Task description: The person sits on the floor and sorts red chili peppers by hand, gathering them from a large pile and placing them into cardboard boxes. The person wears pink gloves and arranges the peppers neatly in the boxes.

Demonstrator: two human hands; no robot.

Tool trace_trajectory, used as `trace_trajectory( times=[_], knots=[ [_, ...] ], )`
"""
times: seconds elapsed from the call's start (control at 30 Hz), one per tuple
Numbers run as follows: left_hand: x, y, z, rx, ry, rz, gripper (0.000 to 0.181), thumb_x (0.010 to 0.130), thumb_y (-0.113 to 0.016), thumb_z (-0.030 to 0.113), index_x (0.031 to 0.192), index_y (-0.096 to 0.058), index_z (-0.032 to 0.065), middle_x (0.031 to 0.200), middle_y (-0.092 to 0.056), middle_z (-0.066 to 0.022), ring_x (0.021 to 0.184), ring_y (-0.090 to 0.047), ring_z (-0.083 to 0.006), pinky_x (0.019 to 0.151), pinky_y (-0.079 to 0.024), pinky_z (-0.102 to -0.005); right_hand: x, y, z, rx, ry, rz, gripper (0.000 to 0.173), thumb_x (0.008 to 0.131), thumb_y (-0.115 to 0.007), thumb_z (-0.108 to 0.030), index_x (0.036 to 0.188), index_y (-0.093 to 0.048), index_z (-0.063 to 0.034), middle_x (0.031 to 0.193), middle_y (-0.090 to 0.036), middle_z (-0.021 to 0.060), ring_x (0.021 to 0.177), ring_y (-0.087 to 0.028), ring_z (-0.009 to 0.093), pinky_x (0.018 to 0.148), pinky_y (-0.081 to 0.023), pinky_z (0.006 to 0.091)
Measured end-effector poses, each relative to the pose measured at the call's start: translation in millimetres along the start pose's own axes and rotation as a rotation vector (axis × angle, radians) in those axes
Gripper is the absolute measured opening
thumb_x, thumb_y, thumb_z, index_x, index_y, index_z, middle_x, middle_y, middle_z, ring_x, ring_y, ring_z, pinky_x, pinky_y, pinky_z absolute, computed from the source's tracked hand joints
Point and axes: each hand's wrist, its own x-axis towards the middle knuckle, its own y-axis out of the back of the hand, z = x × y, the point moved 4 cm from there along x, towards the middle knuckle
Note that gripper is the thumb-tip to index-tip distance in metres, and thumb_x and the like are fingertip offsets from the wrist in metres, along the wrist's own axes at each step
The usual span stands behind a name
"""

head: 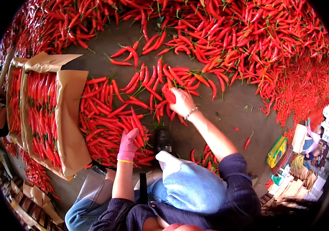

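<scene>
My left hand [128,142], in a pink glove with a yellow cuff edge, grips a small bunch of red chili peppers [137,122] with their tips upward. Under it spreads a pile of loose red chilies [102,127]. My bare right hand [183,101], with a bracelet at the wrist, reaches into a looser cluster of chilies [181,76]. Its fingers close around something smooth and red, seemingly a chili [169,96], though motion blurs it. Left of the pile stands a paper-lined box [73,121] holding chilies [41,115] laid in neat rows.
Heaped chilies [254,37] curve along the far side and right. A second filled box [14,106] adjoins the first on the left, near another person's arm [1,75]. My black shoe [163,137] stands beside the pile. People [311,138] sit among goods at far right.
</scene>
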Motion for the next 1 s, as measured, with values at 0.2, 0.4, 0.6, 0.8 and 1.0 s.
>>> trace_trajectory(
  times=[0.2, 0.4, 0.6, 0.8, 1.0],
  knots=[
    [6.8, 1.4, -18.6, -0.037, 0.052, 0.09, 0.037, 0.084, -0.069, 0.018, 0.114, -0.059, -0.0004, 0.098, -0.068, -0.0128, 0.091, -0.067, -0.028, 0.077, -0.057, -0.0415, 24.7, -36.5, 5.6, -0.607, 0.138, -0.053, 0.039, 0.087, -0.054, -0.006, 0.126, -0.049, -0.0037, 0.107, -0.056, 0.0266, 0.081, -0.069, 0.036, 0.077, -0.054, 0.046],
    [-1.8, -10.1, -8.8, -0.019, 0.045, 0.068, 0.036, 0.084, -0.068, 0.018, 0.114, -0.059, 0.0006, 0.098, -0.067, -0.0125, 0.092, -0.067, -0.0283, 0.079, -0.057, -0.0417, 9.3, -46.2, 18.3, -0.584, 0.256, 0.124, 0.038, 0.082, -0.058, -0.005, 0.12, -0.055, -0.008, 0.112, -0.06, 0.0223, 0.082, -0.068, 0.034, 0.076, -0.05, 0.0474],
    [1.7, 6.7, -18.1, -0.056, 0.069, 0.047, 0.034, 0.085, -0.067, 0.017, 0.113, -0.059, -0.0004, 0.098, -0.067, -0.0129, 0.091, -0.066, -0.0265, 0.077, -0.056, -0.0406, 32.4, -4.2, 37.8, 0.063, 0.007, 0.125, 0.04, 0.067, -0.069, -0.007, 0.107, -0.064, -0.0025, 0.098, -0.068, 0.0189, 0.093, -0.066, 0.033, 0.081, -0.053, 0.0444],
    [-4.4, 7.2, -4.0, -0.083, 0.023, 0.095, 0.036, 0.086, -0.066, 0.017, 0.115, -0.057, -0.0033, 0.099, -0.066, -0.0124, 0.087, -0.065, -0.0246, 0.076, -0.055, -0.0396, -10.1, 70.2, 44.0, 0.632, -0.135, 0.134, 0.041, 0.065, -0.077, -0.004, 0.104, -0.066, -0.0038, 0.084, -0.068, 0.0055, 0.076, -0.064, 0.016, 0.072, -0.053, 0.0332],
    [-9.8, -11.4, 0.3, -0.015, 0.056, -0.02, 0.032, 0.087, -0.062, 0.011, 0.115, -0.057, -0.0031, 0.099, -0.067, -0.0139, 0.088, -0.067, -0.0263, 0.076, -0.055, -0.0394, -224.7, 0.2, 127.5, 0.414, -0.423, -0.446, 0.053, 0.065, -0.071, 0.006, 0.115, -0.062, -0.0053, 0.093, -0.066, 0.0015, 0.086, -0.063, 0.014, 0.075, -0.053, 0.0277]
  ],
)
